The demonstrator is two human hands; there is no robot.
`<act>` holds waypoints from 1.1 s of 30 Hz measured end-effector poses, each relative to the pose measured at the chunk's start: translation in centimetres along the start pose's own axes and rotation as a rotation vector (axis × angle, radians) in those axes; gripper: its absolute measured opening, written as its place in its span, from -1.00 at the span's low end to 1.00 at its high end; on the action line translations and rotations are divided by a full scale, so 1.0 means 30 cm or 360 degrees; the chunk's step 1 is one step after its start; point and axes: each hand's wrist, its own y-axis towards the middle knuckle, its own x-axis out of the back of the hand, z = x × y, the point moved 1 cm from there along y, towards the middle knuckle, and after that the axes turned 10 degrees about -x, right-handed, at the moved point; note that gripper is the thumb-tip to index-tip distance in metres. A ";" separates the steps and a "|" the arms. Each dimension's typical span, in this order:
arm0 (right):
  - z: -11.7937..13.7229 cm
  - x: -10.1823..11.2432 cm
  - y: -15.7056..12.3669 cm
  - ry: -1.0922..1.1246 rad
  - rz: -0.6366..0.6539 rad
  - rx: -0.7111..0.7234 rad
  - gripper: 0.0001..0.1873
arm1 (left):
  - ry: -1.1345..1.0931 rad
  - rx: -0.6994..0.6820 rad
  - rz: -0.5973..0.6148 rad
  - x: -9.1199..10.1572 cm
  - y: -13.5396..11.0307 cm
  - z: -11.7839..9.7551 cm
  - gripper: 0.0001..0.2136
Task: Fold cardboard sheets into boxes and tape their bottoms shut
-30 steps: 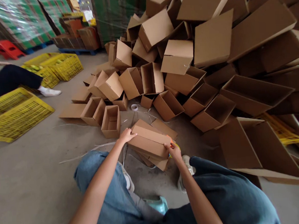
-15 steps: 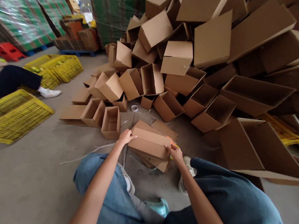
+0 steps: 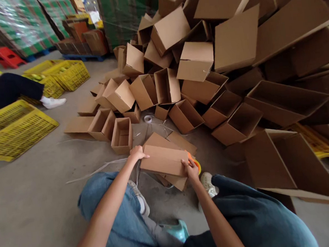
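Observation:
Between my hands is a small brown cardboard box (image 3: 164, 160), its flat closed side facing up. My left hand (image 3: 137, 153) grips its left end, thumb on top. My right hand (image 3: 191, 170) closes at the right end, fingertips against the cardboard. An orange tape dispenser with a yellow-rimmed roll (image 3: 197, 166) shows just beyond the right hand and appears held in it, partly hidden by the fingers. Beneath the box, flattened cardboard pieces (image 3: 180, 140) lie in a stack on the floor.
A large heap of open cardboard boxes (image 3: 196, 55) rises ahead and to the right. A white tape roll (image 3: 147, 119) and loose straps (image 3: 93, 171) lie on the floor. Yellow crates (image 3: 18, 128) stand left, beside a seated person's leg (image 3: 25, 86). A turquoise stool (image 3: 178, 230) is below me.
The box has tilted so its top side faces me more squarely. My right hand has shifted slightly, and more of the dispenser's yellow-rimmed roll shows.

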 end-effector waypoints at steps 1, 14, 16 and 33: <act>-0.006 -0.007 0.000 0.0045 -0.0032 -0.0010 -0.19 | -0.0001 0.0058 -0.0002 -0.001 0.004 -0.009 -0.51; -0.004 -0.019 0.010 0.0138 -0.0008 -0.0095 -0.43 | -0.0778 0.0165 0.0171 -0.077 0.042 0.093 -0.45; -0.032 -0.007 0.007 0.0257 0.0049 -0.0161 -0.39 | -0.1010 0.0221 0.0210 -0.116 0.038 0.124 -0.41; -0.190 0.053 -0.012 -0.0402 -0.0464 -0.0300 -0.54 | -0.0390 0.0363 -0.0131 -0.099 0.028 0.068 -0.44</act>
